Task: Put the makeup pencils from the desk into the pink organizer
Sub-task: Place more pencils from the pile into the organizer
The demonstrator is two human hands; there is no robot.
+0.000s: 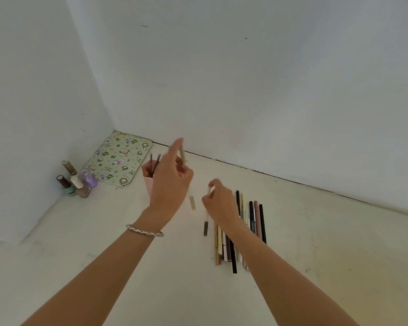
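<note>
Cream-white worktop (127, 267) fills the near field, and I see both bare forearms reaching across it. Next out, a row of slim black, gold, brown and mauve makeup pencils (236, 236) lies side by side, partly under my right wrist. The right hand (219, 205) hovers over the row's far ends; its fingers (211, 184) are curled around what appears to be a pale slim pencil (209, 191), though blur prevents certainty. One dark-capped pencil (205, 228) and one pale pencil (192, 202) lie apart, between the hands. The left hand (170, 182), wearing a silver bracelet (144, 231), pinches a beige pencil (182, 154) between fingertips and thumb, tilted, just beside the mouth of the pink paper-like organizer (149, 184). Two dark pencils (154, 164) already stand inside.

Risks, as I judge them: the beige pencil may miss the narrow mouth, the left wrist may tip the light organizer, and the right forearm may scatter the row.
</note>
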